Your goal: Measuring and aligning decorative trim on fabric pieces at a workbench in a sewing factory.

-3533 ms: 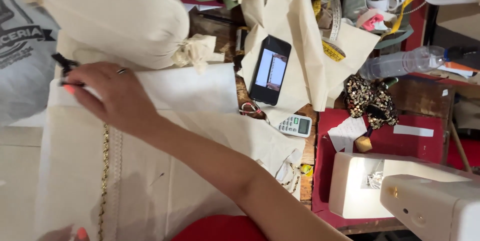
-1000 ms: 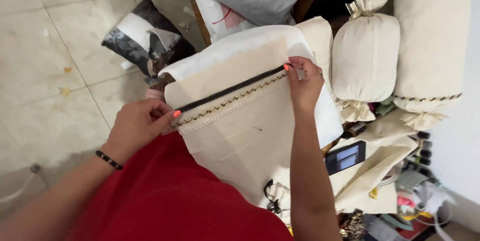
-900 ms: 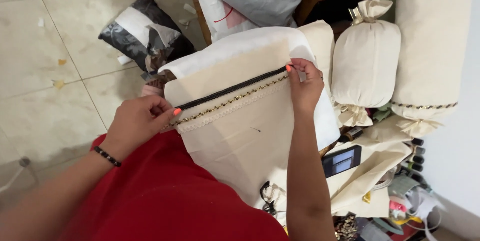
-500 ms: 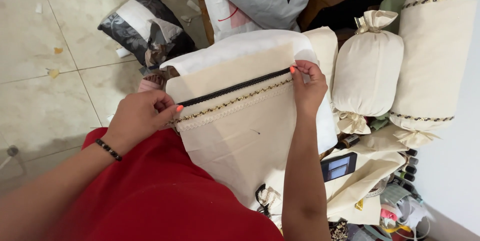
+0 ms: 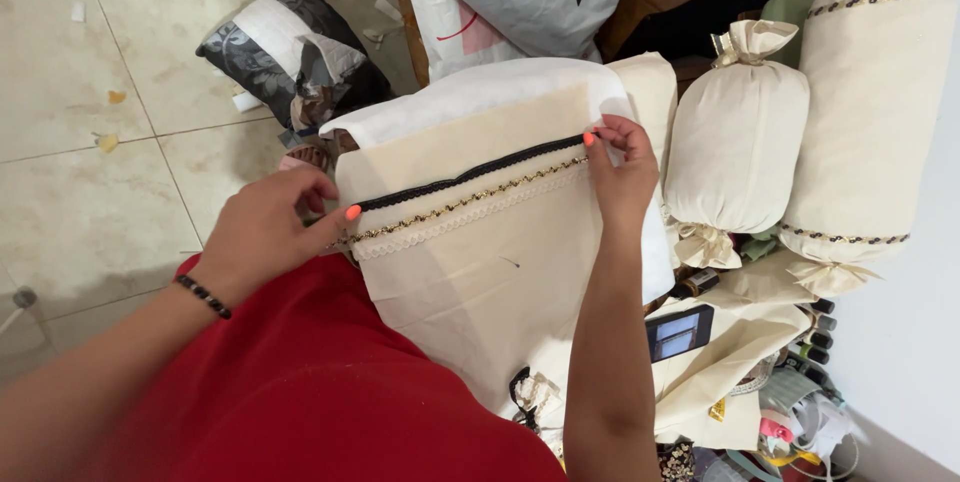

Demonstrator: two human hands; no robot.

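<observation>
Left hand (image 5: 268, 232) and right hand (image 5: 622, 167) each pinch 1 end of the cloth (image 5: 480, 242); its trim (image 5: 465, 204) runs lengthwise between them, probably taut.

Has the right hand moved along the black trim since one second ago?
No. The right hand pinches the same end of the black trim on the cream fabric; only the camera shifted.

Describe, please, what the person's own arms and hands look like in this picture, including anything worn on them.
Both forearms are bare, with no sleeves reaching them. The left hand has a bracelet of dark beads around its wrist. Nails on both hands are painted bright orange-coral, plain on the left thumb and on a fingertip of the right hand. No rings or watch show.
</observation>
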